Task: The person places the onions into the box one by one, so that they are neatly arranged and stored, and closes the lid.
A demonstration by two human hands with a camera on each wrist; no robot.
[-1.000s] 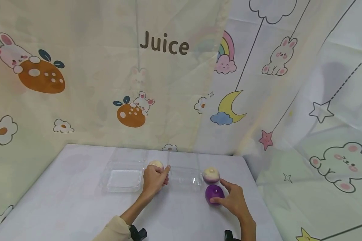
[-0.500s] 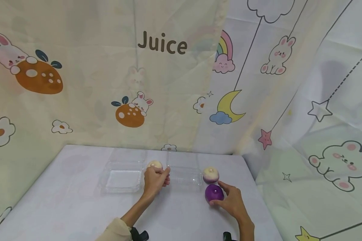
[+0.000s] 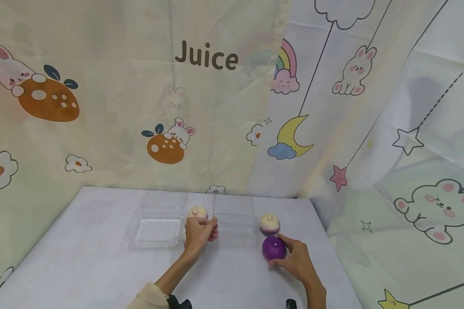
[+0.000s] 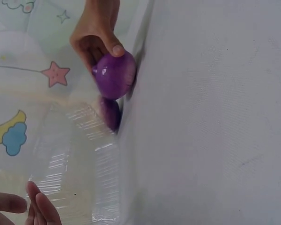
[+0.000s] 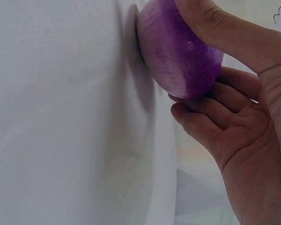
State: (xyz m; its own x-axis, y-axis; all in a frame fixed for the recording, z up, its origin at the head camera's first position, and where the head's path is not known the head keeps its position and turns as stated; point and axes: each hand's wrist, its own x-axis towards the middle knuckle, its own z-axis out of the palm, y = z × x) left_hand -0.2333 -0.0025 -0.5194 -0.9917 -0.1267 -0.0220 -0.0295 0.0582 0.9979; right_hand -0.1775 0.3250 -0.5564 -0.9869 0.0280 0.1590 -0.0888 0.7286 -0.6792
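In the head view my right hand (image 3: 297, 259) holds a purple onion (image 3: 273, 248) on the table, thumb on the near side and fingers on the far side. The right wrist view shows this onion's paler underside (image 5: 164, 51). Right behind it sits a pale-topped onion (image 3: 270, 224) with a purple base. My left hand (image 3: 199, 234) hovers by the left edge of a clear plastic box (image 3: 236, 229). Its fingers are loosely bent with nothing seen between them; the left wrist view shows a gap between thumb and fingers (image 4: 47, 206). Another pale onion (image 3: 197, 212) is partly hidden behind this hand.
A second clear plastic box (image 3: 156, 231) with its lid raised stands left of my left hand. The white-covered table (image 3: 100, 266) ends at a printed cloth backdrop (image 3: 212, 94) behind and at the right.
My left hand has dropped slightly toward me, showing more of the pale onion behind it. The right thumb has slid down to the purple onion's near edge. The head view has shifted slightly.
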